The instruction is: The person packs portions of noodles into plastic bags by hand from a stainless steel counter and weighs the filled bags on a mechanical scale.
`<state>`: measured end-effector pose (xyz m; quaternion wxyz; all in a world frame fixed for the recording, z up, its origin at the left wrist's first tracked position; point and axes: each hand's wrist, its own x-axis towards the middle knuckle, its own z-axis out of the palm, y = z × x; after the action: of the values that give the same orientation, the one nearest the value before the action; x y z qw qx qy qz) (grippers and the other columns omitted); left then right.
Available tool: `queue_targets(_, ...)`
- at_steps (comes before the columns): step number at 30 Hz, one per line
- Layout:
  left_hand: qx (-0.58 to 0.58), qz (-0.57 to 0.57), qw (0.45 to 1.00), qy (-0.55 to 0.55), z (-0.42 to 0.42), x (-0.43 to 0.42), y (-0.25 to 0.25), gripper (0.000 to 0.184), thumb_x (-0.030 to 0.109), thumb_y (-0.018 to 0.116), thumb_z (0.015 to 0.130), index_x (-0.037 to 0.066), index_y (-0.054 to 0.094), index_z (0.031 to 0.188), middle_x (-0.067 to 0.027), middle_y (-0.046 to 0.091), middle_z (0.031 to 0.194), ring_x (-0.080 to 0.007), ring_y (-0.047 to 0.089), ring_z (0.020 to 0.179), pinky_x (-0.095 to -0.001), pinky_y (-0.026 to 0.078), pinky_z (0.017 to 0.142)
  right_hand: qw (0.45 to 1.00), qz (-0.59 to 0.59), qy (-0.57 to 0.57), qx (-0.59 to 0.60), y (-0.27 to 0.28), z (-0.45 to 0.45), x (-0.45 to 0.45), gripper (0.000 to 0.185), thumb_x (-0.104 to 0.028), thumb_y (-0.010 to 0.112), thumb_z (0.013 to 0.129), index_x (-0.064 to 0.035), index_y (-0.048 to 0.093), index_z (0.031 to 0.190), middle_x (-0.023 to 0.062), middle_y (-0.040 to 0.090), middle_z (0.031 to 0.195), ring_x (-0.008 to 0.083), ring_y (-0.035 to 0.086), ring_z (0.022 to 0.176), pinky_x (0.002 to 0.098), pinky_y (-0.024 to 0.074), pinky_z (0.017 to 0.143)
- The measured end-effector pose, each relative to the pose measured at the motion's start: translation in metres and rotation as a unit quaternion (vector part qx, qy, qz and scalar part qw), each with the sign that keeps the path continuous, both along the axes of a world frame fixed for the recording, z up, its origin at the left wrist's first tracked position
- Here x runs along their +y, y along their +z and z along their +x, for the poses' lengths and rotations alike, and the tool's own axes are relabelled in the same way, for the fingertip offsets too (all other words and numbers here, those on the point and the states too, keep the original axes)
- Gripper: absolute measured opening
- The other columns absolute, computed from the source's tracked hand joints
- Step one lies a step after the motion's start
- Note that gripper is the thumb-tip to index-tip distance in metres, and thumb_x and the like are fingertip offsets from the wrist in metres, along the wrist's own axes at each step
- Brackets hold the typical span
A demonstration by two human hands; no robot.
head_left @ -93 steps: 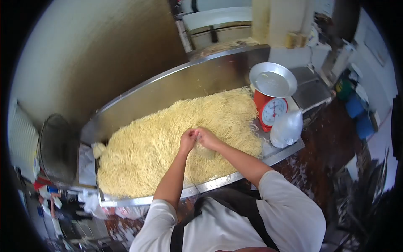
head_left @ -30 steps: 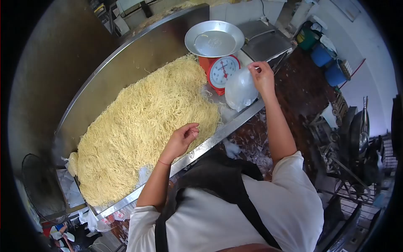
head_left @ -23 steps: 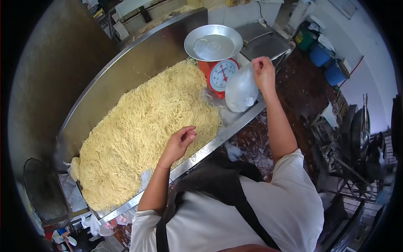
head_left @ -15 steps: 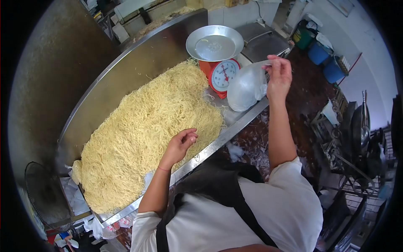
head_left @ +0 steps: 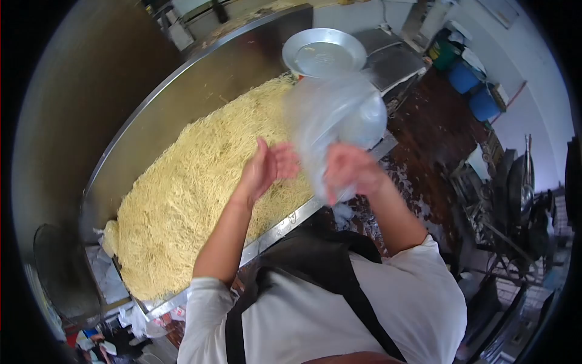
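Note:
A clear plastic bag (head_left: 315,115), smeared by motion, hangs from my right hand (head_left: 353,170), whose fingers are closed on it. To its left, my left hand (head_left: 270,167) is raised over the noodles with its fingers apart and nothing in them; the bag is just beside its fingertips. A big heap of thin yellow noodles (head_left: 206,188) fills the metal tray (head_left: 236,64). More clear plastic (head_left: 368,121) shows behind the held bag at the tray's right end. The scale's round metal pan (head_left: 324,39) stands at the back, its dial hidden behind the bag.
A dark flat-topped unit (head_left: 394,64) adjoins the tray's far right. Blue buckets (head_left: 483,104) and a green bin (head_left: 445,53) stand along the right wall. Cluttered racks with pans (head_left: 515,182) are at right. At left is a round fan (head_left: 66,273); the floor (head_left: 418,151) looks wet.
My right hand has come down and left, bringing the plastic bag in front of the scale. My left hand has risen and its fingers have spread. The view has shifted slightly.

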<state>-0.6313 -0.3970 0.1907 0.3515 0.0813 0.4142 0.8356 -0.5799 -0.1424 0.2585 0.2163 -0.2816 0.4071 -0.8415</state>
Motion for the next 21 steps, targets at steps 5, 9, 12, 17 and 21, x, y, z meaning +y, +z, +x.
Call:
queue_targets(5, -0.057, 0.0, 0.996, 0.061, -0.033, -0.029, 0.067, 0.065, 0.052, 0.048, 0.099, -0.003, 0.049, 0.134, -0.0104, 0.065, 0.115, -0.0181, 0.066, 0.093, -0.0328, 0.052, 0.085, 0.962, 0.211, 0.173, 0.009, -0.027, -0.01, -0.054, 0.021, -0.022, 0.062, 0.096, -0.0028, 0.056, 0.101, 0.0037, 0.06, 0.084, 0.0124, 0.061, 0.065, 0.0281, 0.0516, 0.06)
queue_targets(9, 0.257, -0.312, 0.915, -0.01, -0.021, -0.068, 0.067, 0.042, 0.017, 0.065, 0.089, -0.003, 0.057, 0.125, -0.0086, 0.069, 0.105, -0.0179, 0.066, 0.084, -0.0316, 0.054, 0.077, 0.925, 0.338, 0.158, 0.069, -0.052, -0.03, -0.064, 0.022, -0.021, 0.064, 0.095, -0.0029, 0.057, 0.105, 0.0028, 0.061, 0.092, 0.0116, 0.061, 0.071, 0.027, 0.0511, 0.065)
queue_targets(12, 0.262, -0.575, 0.767, 0.111, 0.01, -0.115, 0.053, 0.032, 0.005, 0.066, 0.085, -0.003, 0.062, 0.115, -0.0095, 0.069, 0.099, -0.0163, 0.066, 0.081, -0.0287, 0.054, 0.072, 0.955, 0.284, -0.023, 0.086, -0.105, -0.055, -0.077, 0.029, -0.023, 0.067, 0.093, -0.0045, 0.057, 0.113, 0.0048, 0.061, 0.102, 0.0158, 0.061, 0.088, 0.0298, 0.0508, 0.077)
queue_targets(17, 0.153, -0.427, 0.745, 0.49, 0.08, -0.2, -0.001, 0.029, 0.01, 0.059, 0.095, -0.001, 0.057, 0.122, -0.0095, 0.066, 0.106, -0.0188, 0.064, 0.09, -0.0316, 0.055, 0.078, 0.69, 0.575, -0.322, 0.301, -0.179, -0.112, -0.112, 0.059, -0.024, 0.077, 0.08, -0.0078, 0.052, 0.131, 0.0154, 0.055, 0.121, 0.0294, 0.052, 0.117, 0.0417, 0.0461, 0.095)
queue_targets(21, 0.058, -0.259, 0.764, 0.588, 0.119, -0.218, -0.012, 0.032, 0.015, 0.055, 0.099, 0.002, 0.053, 0.128, -0.0074, 0.062, 0.114, -0.0188, 0.062, 0.098, -0.0314, 0.054, 0.083, 0.602, 0.708, -0.266, 0.257, -0.206, -0.147, -0.171, 0.073, -0.014, 0.08, 0.072, -0.0071, 0.048, 0.137, 0.0183, 0.054, 0.126, 0.0351, 0.052, 0.117, 0.0451, 0.0448, 0.098)
